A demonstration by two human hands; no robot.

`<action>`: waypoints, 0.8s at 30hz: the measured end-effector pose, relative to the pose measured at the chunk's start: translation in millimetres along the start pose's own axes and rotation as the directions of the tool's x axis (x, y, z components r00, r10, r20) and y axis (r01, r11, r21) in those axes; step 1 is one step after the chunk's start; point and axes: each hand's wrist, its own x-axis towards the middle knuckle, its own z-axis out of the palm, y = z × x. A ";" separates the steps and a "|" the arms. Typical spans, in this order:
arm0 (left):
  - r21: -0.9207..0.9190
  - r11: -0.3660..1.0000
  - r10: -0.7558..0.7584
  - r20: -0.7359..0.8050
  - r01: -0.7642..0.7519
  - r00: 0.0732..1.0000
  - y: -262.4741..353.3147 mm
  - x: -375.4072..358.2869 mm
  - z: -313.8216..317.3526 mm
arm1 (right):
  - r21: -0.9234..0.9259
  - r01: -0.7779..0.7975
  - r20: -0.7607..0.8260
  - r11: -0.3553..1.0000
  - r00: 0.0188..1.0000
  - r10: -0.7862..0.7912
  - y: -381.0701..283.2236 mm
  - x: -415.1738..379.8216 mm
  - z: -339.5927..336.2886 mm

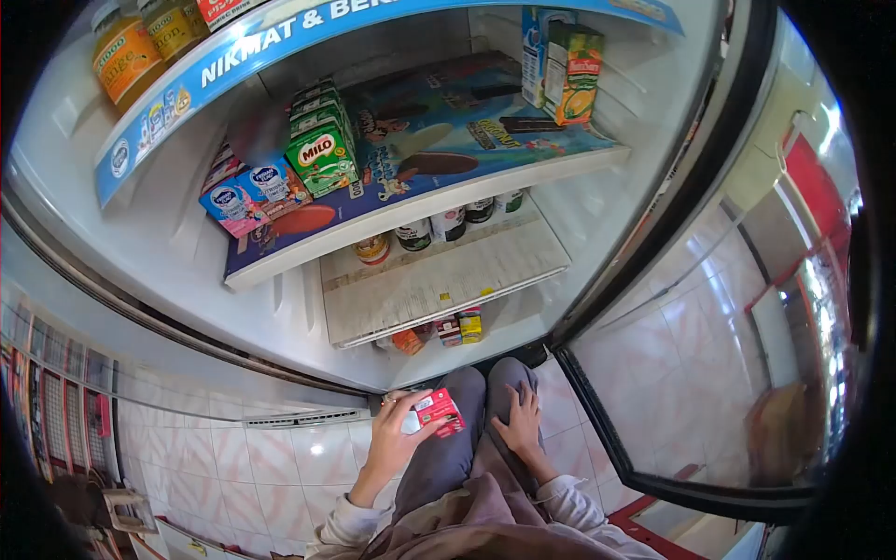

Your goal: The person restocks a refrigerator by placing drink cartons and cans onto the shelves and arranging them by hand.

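My left hand (397, 434) is wrapped round a small red and white carton (442, 413), held above my left knee in front of the fridge. My right hand (520, 423) rests on my right thigh with its fingers spread and nothing in it. Green Milo cartons (322, 157) stand in a row on the fridge's upper shelf (429, 159). Beside them on the left are blue and pink cartons (250, 194). An orange-pictured juice carton (572, 79) stands at that shelf's right end.
The glass fridge door (719, 373) stands open at the right. Cans (449, 224) stand at the back of the white lower shelf (448, 280). Small cartons (459, 328) lie at the fridge bottom. Orange bottles (129, 58) are at the top left.
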 end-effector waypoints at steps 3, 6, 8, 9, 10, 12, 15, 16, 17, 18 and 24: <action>-0.183 0.982 0.030 -0.096 -0.048 0.995 49.2 27.9 -27.3 | 0.012 0.016 -0.028 1.000 0.999 -0.016 5.5 -1.1 4.0; -0.016 0.916 0.371 -0.342 -0.400 0.863 100.3 77.7 -57.2 | -0.032 0.039 -0.041 0.999 0.998 -0.040 2.8 -0.3 2.1; 0.163 0.807 0.571 -0.459 -0.568 0.680 134.1 116.8 -71.4 | -0.025 0.042 -0.044 0.999 0.998 -0.043 1.5 -1.4 -0.2; 0.255 0.734 0.658 -0.496 -0.629 0.567 148.7 139.5 -75.1 | -0.024 0.044 -0.047 0.999 0.998 -0.045 1.3 -1.5 -1.6; 0.294 0.686 0.706 -0.491 -0.666 0.511 161.0 162.8 -76.3 | -0.025 0.039 -0.052 0.999 0.998 -0.041 1.2 -1.7 -3.1; 0.281 0.664 0.720 -0.490 -0.693 0.492 183.2 203.5 -70.5 | -0.026 0.030 -0.061 0.999 0.998 -0.031 1.3 -3.7 -3.4; 0.215 0.680 0.700 -0.473 -0.701 0.535 191.4 260.6 -56.7 | -0.021 0.035 -0.081 0.999 0.996 -0.037 5.0 -4.4 -3.1; 0.219 0.710 0.680 -0.461 -0.670 0.570 194.2 271.6 -55.1 | -0.019 0.034 -0.082 0.999 0.996 -0.035 6.7 -4.7 -3.5; 0.214 0.719 0.671 -0.460 -0.661 0.581 194.1 282.7 -52.6 | -0.017 0.033 -0.081 0.999 0.996 -0.034 8.6 -5.1 -4.1; 0.210 0.728 0.663 -0.458 -0.653 0.592 191.9 294.2 -49.5 | -0.015 0.031 -0.080 0.999 0.996 -0.032 9.9 -5.0 -4.7; 0.160 0.869 0.494 -0.322 -0.467 0.808 186.2 349.3 -51.8 | 0.013 0.027 -0.083 1.000 0.996 -0.026 10.3 -3.5 -8.7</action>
